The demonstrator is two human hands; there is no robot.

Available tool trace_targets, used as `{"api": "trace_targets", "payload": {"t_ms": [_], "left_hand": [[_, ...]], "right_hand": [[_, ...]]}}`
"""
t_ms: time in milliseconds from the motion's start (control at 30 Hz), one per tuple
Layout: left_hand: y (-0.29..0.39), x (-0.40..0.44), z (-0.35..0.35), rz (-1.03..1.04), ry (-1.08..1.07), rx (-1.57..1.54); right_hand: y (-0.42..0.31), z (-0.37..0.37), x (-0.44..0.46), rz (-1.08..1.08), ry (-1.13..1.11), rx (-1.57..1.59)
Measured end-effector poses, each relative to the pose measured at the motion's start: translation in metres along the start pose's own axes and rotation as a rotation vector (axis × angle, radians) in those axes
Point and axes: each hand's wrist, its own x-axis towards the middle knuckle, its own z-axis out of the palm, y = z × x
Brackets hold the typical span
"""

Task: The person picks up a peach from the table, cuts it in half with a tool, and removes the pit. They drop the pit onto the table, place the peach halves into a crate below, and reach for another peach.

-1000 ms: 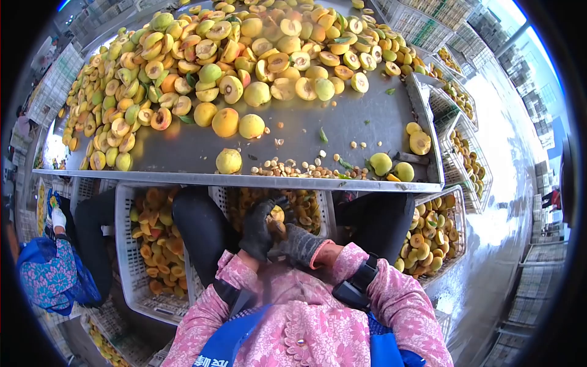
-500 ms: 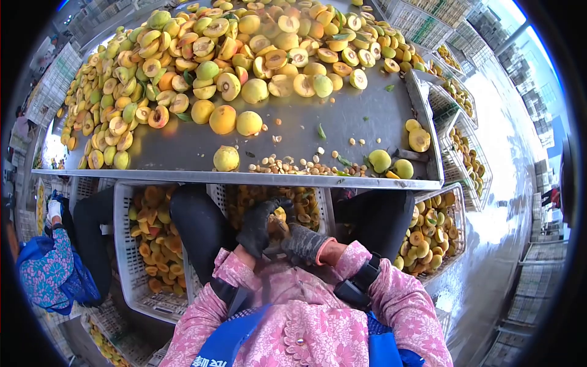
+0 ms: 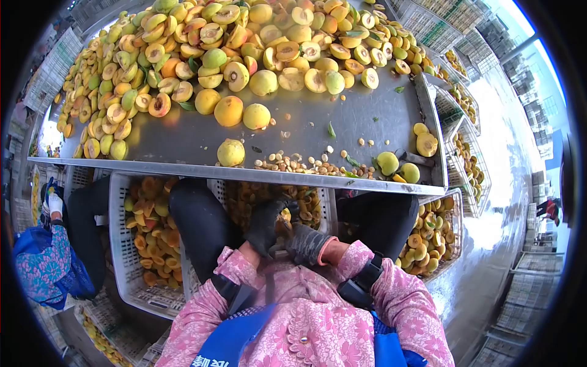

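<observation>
My left hand (image 3: 264, 227), in a dark glove, is closed around a yellow peach (image 3: 285, 214), of which only a small part shows between the fingers. Close against it, my right hand (image 3: 307, 243) wears a grey-black knit glove and has its fingers curled in. What those fingers grip is hidden. Both hands are low between my knees, over a crate of pitted peach halves (image 3: 241, 199). Beyond them, the metal table (image 3: 342, 128) carries a big heap of cut and whole peaches (image 3: 177, 67). Loose peach pits (image 3: 306, 165) lie along its near edge.
A white crate of peach halves (image 3: 117, 244) stands by my left leg, and another peach crate (image 3: 457, 223) by my right. Further crates (image 3: 471, 116) line the table's right side. At the left sits a co-worker in a blue patterned sleeve (image 3: 52, 263).
The view has tilted slightly, so the table's left side sits higher and its right side lower. Both hands stay together around the peach, with only a small shift in the fingers.
</observation>
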Motion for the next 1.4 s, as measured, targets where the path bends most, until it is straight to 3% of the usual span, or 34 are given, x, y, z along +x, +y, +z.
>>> {"api": "trace_targets", "payload": {"t_ms": [67, 200, 267, 467, 567, 667, 767, 867, 1067, 1167, 1300, 1400], "left_hand": [[-0.008, -0.001, 0.006, -0.123, 0.016, -0.177], [-0.009, 0.001, 0.003, -0.034, 0.000, -0.067], [-0.012, 0.000, 0.001, 0.035, -0.003, 0.075], [-0.012, -0.002, 0.006, -0.090, 0.069, -0.203], [-0.031, -0.003, 0.010, -0.052, 0.080, -0.062], [-0.005, -0.001, 0.018, -0.269, 0.288, -0.724], [-0.007, -0.002, 0.020, -0.310, 0.347, -0.783], [-0.017, -0.002, 0.020, -0.451, 0.290, -1.091], [-0.013, -0.004, 0.025, -0.324, 0.317, -0.930], [-0.037, 0.000, 0.024, -0.557, 0.339, -1.237], [-0.026, 0.000, 0.020, -0.413, 0.362, -1.099], [-0.044, -0.002, 0.025, -0.330, 0.334, -0.950]], "right_hand": [[-0.020, -0.022, -0.003, -0.102, -0.085, -0.267], [0.038, 0.037, 0.007, 0.111, -0.002, 0.097], [0.048, 0.048, 0.009, 0.141, 0.018, 0.089], [-0.003, -0.008, 0.006, 0.019, -0.059, -0.132], [0.024, 0.033, 0.015, 0.313, 0.155, 0.126], [0.033, 0.054, 0.026, 0.293, 0.289, -0.041], [0.002, 0.015, 0.026, -0.028, -0.066, -0.488], [0.019, 0.038, 0.018, 0.015, 0.275, -0.018], [0.023, 0.067, 0.031, 0.350, 0.533, 0.046], [0.043, 0.079, 0.036, 0.142, 0.434, -0.057], [0.029, 0.060, 0.029, 0.117, 0.352, 0.067], [0.028, 0.058, 0.025, 0.085, 0.344, -0.022]]}}
